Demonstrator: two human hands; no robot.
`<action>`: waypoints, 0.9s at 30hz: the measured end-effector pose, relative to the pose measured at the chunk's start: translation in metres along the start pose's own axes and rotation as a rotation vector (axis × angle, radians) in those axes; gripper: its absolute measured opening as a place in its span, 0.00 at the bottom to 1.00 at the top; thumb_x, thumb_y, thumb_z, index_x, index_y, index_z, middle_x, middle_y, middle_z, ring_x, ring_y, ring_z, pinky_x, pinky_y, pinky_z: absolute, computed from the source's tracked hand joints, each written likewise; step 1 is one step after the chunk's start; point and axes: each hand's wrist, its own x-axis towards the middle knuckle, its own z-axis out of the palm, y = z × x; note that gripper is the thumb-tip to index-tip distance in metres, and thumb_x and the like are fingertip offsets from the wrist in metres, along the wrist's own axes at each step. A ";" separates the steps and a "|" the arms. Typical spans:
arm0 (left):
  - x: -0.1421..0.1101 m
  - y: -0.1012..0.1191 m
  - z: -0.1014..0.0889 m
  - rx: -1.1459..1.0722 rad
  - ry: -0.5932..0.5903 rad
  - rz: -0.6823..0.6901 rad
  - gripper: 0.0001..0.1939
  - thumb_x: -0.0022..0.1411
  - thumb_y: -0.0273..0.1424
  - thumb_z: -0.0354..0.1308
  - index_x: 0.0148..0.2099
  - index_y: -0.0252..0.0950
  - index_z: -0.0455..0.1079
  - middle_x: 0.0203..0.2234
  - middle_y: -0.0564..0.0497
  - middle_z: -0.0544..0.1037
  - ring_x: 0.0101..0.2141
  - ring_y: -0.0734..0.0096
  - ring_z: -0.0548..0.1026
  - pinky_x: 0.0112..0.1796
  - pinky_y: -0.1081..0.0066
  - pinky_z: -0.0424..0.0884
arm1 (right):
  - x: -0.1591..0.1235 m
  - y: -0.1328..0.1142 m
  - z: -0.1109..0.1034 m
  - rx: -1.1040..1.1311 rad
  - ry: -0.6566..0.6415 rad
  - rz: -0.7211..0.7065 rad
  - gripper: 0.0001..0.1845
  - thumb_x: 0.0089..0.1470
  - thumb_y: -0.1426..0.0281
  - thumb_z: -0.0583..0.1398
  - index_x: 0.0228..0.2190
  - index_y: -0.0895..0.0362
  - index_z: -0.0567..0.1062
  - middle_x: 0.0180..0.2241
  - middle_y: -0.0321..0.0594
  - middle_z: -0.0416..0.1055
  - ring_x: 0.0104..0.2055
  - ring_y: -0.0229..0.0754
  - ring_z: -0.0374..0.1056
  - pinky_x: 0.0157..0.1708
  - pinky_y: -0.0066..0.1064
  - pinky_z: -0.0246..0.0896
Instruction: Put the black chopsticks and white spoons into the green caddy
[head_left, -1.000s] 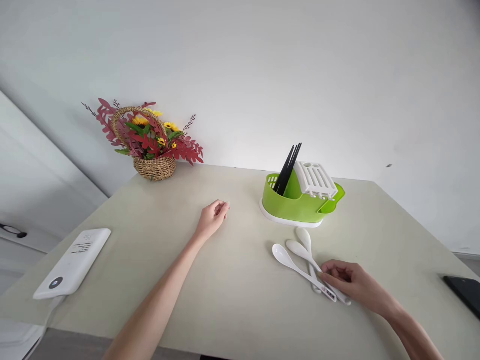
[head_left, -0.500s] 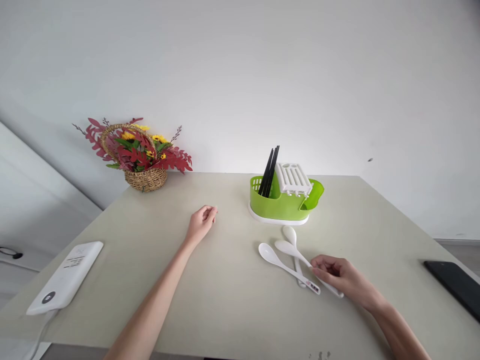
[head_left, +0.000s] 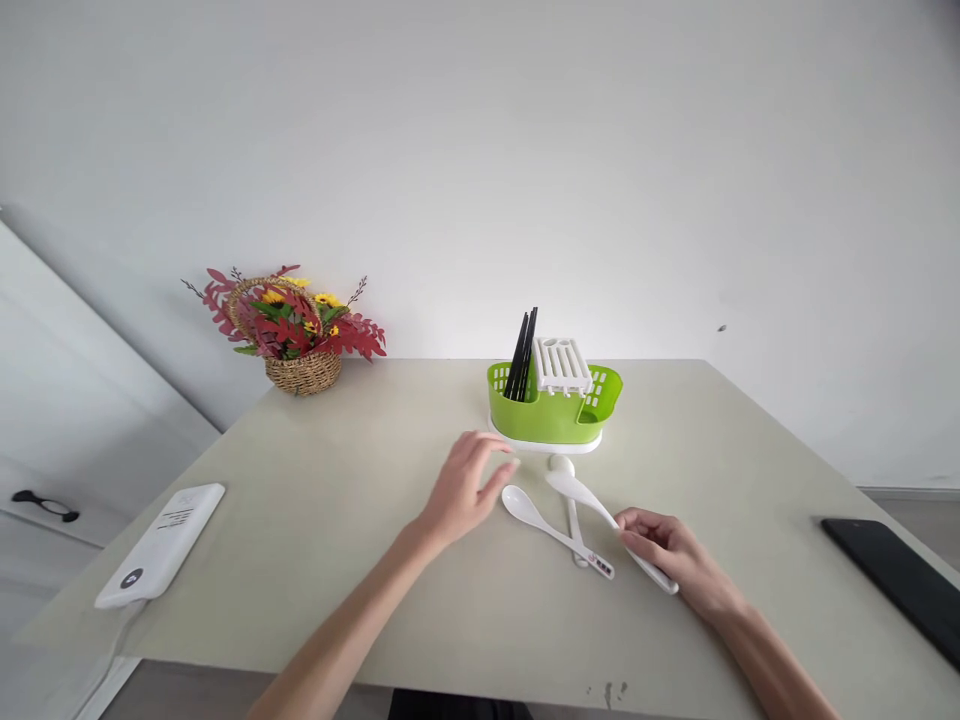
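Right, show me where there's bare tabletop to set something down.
Free patches lie between the white device and left hand, between the flower basket and green caddy, and between the caddy and black phone. It's crowded in front of the caddy, where three white spoons cluster between the left hand and right hand.

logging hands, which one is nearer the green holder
Left. The left hand is just in front of the green holder; the right hand, holding a spoon, is farther off, front-right.

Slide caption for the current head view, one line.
Right hand holds one white spoon, open left hand near two other spoons; green utensil caddy with black chopsticks behind.
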 end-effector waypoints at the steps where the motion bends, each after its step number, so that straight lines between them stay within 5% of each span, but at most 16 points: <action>1: 0.007 0.014 0.004 -0.043 -0.088 0.018 0.13 0.75 0.40 0.52 0.55 0.41 0.69 0.50 0.44 0.77 0.54 0.60 0.73 0.57 0.60 0.68 | -0.001 0.000 -0.001 0.041 -0.015 0.010 0.24 0.56 0.46 0.65 0.34 0.56 0.76 0.23 0.31 0.61 0.24 0.34 0.50 0.25 0.30 0.43; 4: 0.026 0.046 0.016 -0.121 -0.344 -0.004 0.20 0.76 0.45 0.49 0.61 0.40 0.66 0.55 0.43 0.77 0.55 0.58 0.74 0.54 0.61 0.71 | -0.003 0.000 -0.001 0.157 -0.063 0.032 0.24 0.54 0.46 0.66 0.34 0.56 0.76 0.23 0.32 0.64 0.23 0.33 0.52 0.24 0.29 0.42; 7: 0.041 0.062 0.025 -0.087 -0.550 -0.004 0.21 0.77 0.46 0.45 0.56 0.40 0.71 0.49 0.46 0.81 0.47 0.59 0.79 0.46 0.64 0.73 | -0.003 -0.001 -0.001 0.222 -0.088 0.025 0.24 0.53 0.47 0.68 0.32 0.56 0.76 0.20 0.30 0.60 0.22 0.31 0.48 0.23 0.29 0.39; 14: 0.041 0.059 0.018 0.094 -0.585 0.128 0.24 0.76 0.49 0.44 0.44 0.39 0.74 0.31 0.51 0.81 0.28 0.67 0.78 0.28 0.70 0.64 | -0.001 0.000 0.005 0.335 -0.154 -0.023 0.23 0.53 0.49 0.69 0.29 0.55 0.74 0.19 0.27 0.53 0.22 0.30 0.42 0.23 0.29 0.35; 19: 0.034 0.031 -0.030 0.107 -0.334 0.038 0.23 0.77 0.46 0.42 0.43 0.39 0.74 0.24 0.55 0.78 0.23 0.73 0.73 0.29 0.74 0.64 | 0.000 -0.001 0.010 0.442 0.010 -0.021 0.16 0.62 0.53 0.64 0.35 0.53 0.74 0.22 0.26 0.46 0.22 0.31 0.39 0.25 0.30 0.36; 25: 0.050 -0.013 -0.098 0.321 0.412 -0.173 0.22 0.78 0.42 0.38 0.41 0.38 0.70 0.22 0.54 0.74 0.23 0.72 0.71 0.30 0.74 0.65 | -0.004 -0.008 0.010 0.489 0.082 -0.001 0.16 0.65 0.55 0.62 0.32 0.53 0.71 0.25 0.28 0.47 0.24 0.32 0.41 0.26 0.31 0.40; 27: 0.062 -0.022 -0.108 0.400 0.486 -0.164 0.21 0.78 0.42 0.38 0.41 0.38 0.69 0.24 0.53 0.76 0.25 0.70 0.74 0.32 0.73 0.66 | -0.005 -0.009 0.011 0.487 0.086 -0.004 0.16 0.65 0.56 0.61 0.32 0.53 0.71 0.25 0.29 0.47 0.24 0.32 0.42 0.26 0.31 0.40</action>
